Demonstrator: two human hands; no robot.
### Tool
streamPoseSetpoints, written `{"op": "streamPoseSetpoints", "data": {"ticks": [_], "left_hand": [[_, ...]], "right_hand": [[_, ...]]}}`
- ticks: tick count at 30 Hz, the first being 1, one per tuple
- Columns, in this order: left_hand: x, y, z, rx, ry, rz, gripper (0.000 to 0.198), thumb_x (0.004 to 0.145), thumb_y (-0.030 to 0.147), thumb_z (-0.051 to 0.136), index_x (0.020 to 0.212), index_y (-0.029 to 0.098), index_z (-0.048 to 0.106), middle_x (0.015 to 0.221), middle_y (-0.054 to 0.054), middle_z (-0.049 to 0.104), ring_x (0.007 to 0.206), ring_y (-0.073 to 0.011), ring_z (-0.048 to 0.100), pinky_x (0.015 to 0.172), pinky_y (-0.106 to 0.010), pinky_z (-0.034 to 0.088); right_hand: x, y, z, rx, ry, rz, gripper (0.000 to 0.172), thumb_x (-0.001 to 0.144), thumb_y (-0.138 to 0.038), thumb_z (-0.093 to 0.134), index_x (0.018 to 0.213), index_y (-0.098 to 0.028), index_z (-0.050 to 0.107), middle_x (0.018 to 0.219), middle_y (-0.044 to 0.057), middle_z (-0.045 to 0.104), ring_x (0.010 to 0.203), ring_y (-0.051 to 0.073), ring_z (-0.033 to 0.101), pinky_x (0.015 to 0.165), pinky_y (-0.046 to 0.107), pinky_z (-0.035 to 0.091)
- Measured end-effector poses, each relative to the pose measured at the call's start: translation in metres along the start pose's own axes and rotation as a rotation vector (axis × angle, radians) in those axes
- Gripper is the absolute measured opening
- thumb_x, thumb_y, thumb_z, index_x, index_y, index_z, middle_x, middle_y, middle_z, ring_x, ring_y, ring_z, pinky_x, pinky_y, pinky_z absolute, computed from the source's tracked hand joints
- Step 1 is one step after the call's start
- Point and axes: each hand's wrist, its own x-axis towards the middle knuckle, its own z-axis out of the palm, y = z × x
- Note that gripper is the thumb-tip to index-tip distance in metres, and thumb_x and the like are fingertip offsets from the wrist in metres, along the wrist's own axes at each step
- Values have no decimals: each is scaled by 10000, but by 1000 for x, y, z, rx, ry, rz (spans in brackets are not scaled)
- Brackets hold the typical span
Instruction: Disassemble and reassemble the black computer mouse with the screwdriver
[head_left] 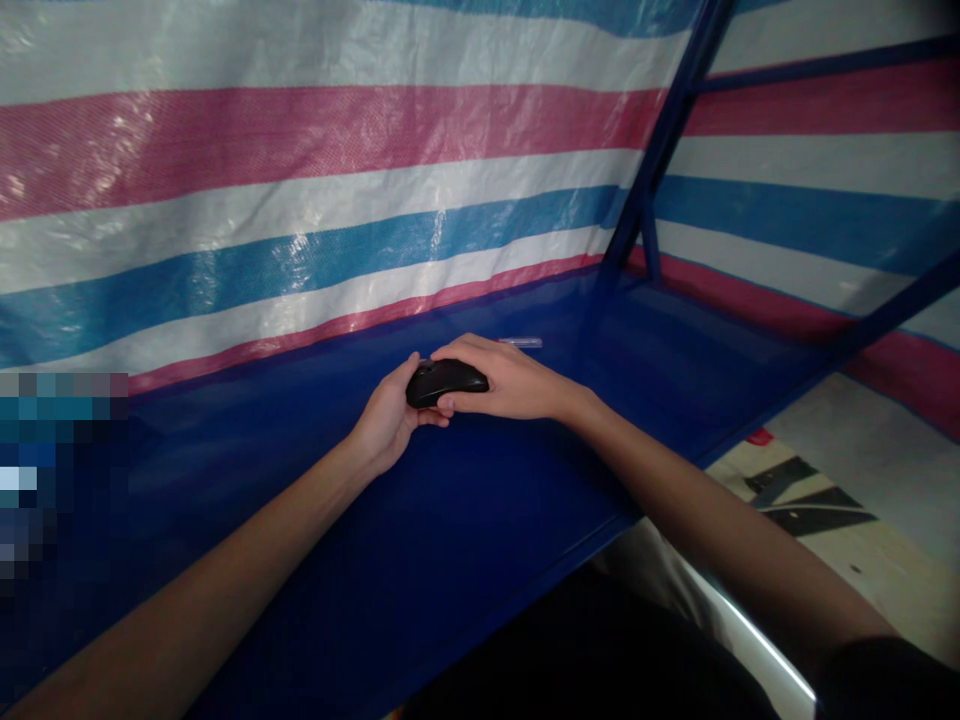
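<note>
Since it looks like hard plastic, the black mouse is probably stiff and does not squash when you squeeze it. It seems light, so one hand could likely lift it. Its top is smooth and a bit shiny, so it may slip, and a drop could crack it. Good spots to hold are the two long sides or the round ends, with a soft pinch.

It is between the two hands, over the blue table top. I cannot tell if it touches the table. The left hand holds the left end, with its thumb near the top and fingers curled low. The right hand wraps the right end, fingers along the far side and thumb along the near side. Both arms reach forward from the bottom corners and meet near the middle. Just behind the right hand lies a thin, clear stick.
</note>
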Motion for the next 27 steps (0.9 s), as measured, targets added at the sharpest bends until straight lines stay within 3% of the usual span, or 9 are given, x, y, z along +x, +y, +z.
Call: {"op": "streamPoseSetpoints", "data": {"ticks": [6,15,18,21,24,27], "left_hand": [[1,-2,1,-2,58,41,239,895,305,419,865,117,563,637,-36,621,435,-126,571,369,-235,474],[-1,-3,2,17,41,65,272,897,332,404,938,112,559,572,-25,607,406,-125,560,370,-221,452],[-1,-3,1,8,62,77,292,904,331,377,974,109,554,607,-32,627,398,-128,568,363,-222,444],[-2,-3,2,2,82,85,301,909,331,364,992,108,548,617,-30,626,387,-125,564,356,-223,437],[-2,-3,2,1,89,89,303,905,341,378,1007,107,541,613,-24,620,384,-124,564,355,-223,434],[-2,-4,2,15,94,97,318,891,360,404,1028,105,535,599,-21,612,378,-127,559,352,-225,430]], "right_hand": [[0,-1,-1,-5,-35,-16,493,798,-416,630,1215,-190,494,1164,91,577,1063,201,549,899,336,428],[0,0,-2,26,17,67,493,831,-473,563,1222,-180,497,1166,96,604,1049,207,571,874,342,428],[2,-2,-2,114,61,177,378,922,-470,390,1119,-190,551,1056,61,646,952,180,601,817,314,425],[4,-1,1,203,120,313,448,953,-482,261,933,-179,590,903,40,651,839,160,599,751,289,410],[7,3,7,255,184,368,441,936,-487,297,799,-172,573,798,24,622,771,149,574,710,278,399],[9,4,10,295,223,420,361,921,-412,340,791,-175,579,774,21,597,728,138,548,639,256,410]]}}
